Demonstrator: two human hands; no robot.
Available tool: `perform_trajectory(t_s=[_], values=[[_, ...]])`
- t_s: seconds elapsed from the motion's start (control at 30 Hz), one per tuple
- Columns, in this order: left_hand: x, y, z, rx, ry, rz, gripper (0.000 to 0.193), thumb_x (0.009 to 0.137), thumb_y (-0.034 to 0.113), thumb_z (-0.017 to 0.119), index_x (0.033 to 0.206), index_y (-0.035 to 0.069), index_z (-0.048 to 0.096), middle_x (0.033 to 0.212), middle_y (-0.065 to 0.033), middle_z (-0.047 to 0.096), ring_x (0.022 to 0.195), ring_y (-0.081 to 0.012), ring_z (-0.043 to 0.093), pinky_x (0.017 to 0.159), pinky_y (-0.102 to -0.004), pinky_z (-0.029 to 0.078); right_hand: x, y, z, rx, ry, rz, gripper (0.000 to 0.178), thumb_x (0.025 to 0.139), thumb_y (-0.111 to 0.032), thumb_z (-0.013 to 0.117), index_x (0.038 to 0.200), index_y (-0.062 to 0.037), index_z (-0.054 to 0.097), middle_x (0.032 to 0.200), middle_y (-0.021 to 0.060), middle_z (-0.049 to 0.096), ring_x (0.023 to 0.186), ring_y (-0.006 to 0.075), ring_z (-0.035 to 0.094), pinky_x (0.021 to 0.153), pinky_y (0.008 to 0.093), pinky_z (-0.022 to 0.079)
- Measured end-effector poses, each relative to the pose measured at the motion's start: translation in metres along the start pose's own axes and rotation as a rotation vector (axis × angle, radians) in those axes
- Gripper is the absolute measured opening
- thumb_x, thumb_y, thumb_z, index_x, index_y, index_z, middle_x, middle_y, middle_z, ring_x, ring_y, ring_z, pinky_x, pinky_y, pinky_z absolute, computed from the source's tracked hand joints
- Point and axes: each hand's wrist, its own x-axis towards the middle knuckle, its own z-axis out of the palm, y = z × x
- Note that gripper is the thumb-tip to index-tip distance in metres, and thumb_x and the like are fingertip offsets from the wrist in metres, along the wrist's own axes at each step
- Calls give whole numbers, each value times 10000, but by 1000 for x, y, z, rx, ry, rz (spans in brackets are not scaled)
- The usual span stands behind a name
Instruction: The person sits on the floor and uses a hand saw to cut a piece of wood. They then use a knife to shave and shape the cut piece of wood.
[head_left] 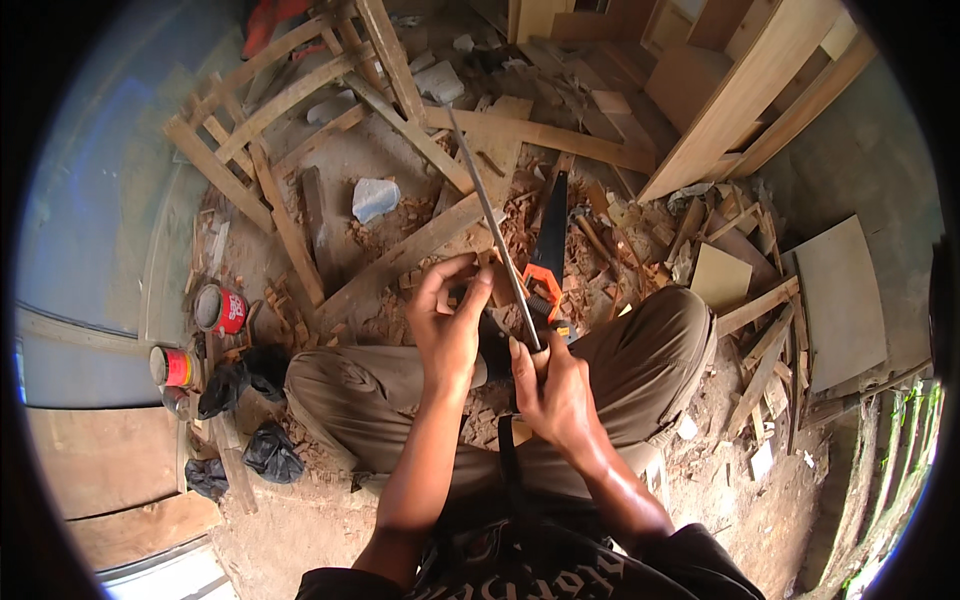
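My right hand (555,392) grips the wooden handle of a long, thin metal blade (489,213). The blade slants up and away to the left, narrowing at its far end; whether it is a file or a saw seen edge-on, I cannot tell. My left hand (448,320) is raised close to the blade's left side, fingers bent and thumb near the index fingertip; anything pinched there is hidden. Behind the blade, a handsaw with a black blade (552,222) and orange handle (543,283) lies among wood shavings. A brown wood piece (503,284) shows behind the left thumb.
Wooden frames (290,95) lie ahead and to the left, with a hammer (594,238) right of the handsaw. Red cans (231,312) and black plastic bags (273,452) sit on my left. A board (838,305) leans on the right near wood offcuts. My crossed legs frame the workspace.
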Motion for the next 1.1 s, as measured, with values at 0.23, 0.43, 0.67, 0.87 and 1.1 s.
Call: perform_trajectory(t_s=[0.23, 0.43, 0.67, 0.87, 1.1], values=[[8, 2, 1, -49, -18, 46, 348, 910, 115, 765, 1220, -6, 664, 975, -47, 681, 897, -94, 606, 801, -257, 480, 9, -3, -5, 438, -105, 179, 413, 1035, -345, 587, 969, 60, 543, 577, 21, 507, 509, 110, 514, 482, 286, 404], [7, -1, -2, 32, 26, 22, 309, 899, 91, 768, 1179, -9, 687, 968, -36, 689, 891, -101, 611, 790, -253, 490, -5, -20, -22, 263, 141, -173, 283, 987, -167, 628, 1113, 77, 556, 549, 58, 608, 514, 130, 627, 530, 274, 483], [13, -5, -2, -87, -35, 13, 282, 892, 82, 772, 1146, -7, 686, 979, -34, 676, 908, -99, 606, 795, -240, 477, 5, 12, 4, 0, 10, -35, 279, 997, -181, 623, 1013, 83, 532, 590, 176, 613, 528, 266, 671, 523, 376, 490], [11, 4, -1, -42, -30, -21, 300, 896, 102, 776, 1154, -7, 671, 1000, -46, 682, 908, -109, 612, 814, -252, 491, 4, -9, -5, 78, -1, 56, 340, 1010, -252, 622, 920, 65, 538, 555, 150, 577, 512, 261, 659, 511, 367, 479], [7, -2, 6, 54, -15, 67, 262, 902, 199, 775, 1077, 55, 643, 954, 15, 644, 858, -72, 582, 767, -262, 467, -9, -39, -30, 238, 198, -433, 284, 982, -181, 652, 1015, 76, 534, 561, 131, 609, 507, 210, 661, 516, 324, 494]])
